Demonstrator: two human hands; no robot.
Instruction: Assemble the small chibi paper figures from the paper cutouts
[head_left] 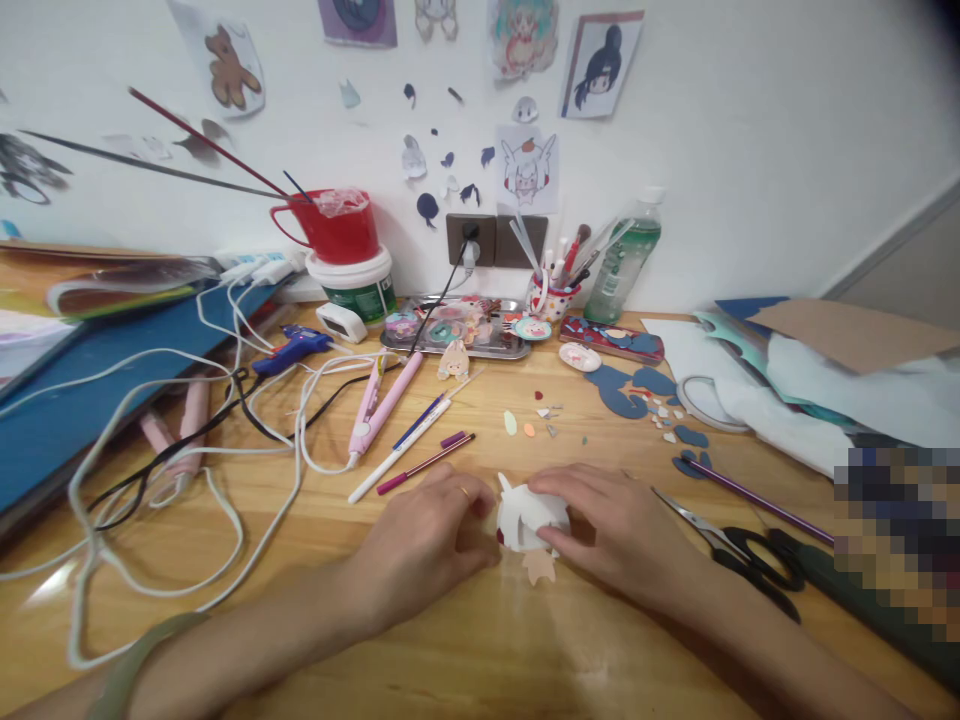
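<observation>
A small cutout figure [523, 518] lies low over the table in front of me. Its head is white with a pointed ear and a dark red spot at the left edge, and its body [539, 567] is light brown. My right hand [600, 525] grips the white head from the right, thumb below and fingers on top, covering part of it. At the figure's left edge, my left hand [439, 520] has its fingers curled, with index finger and thumb at the rim. A ring sits on one finger.
Scissors [739, 555] and a purple pencil [757, 497] lie to the right. Pens [401, 450], a pink flat iron [382, 410], a blue glue gun [292, 350] and tangled white cables [296, 440] are on the left. Behind stand a metal tray [514, 347] and a bottle [624, 262]; small scraps [529, 430] lie between.
</observation>
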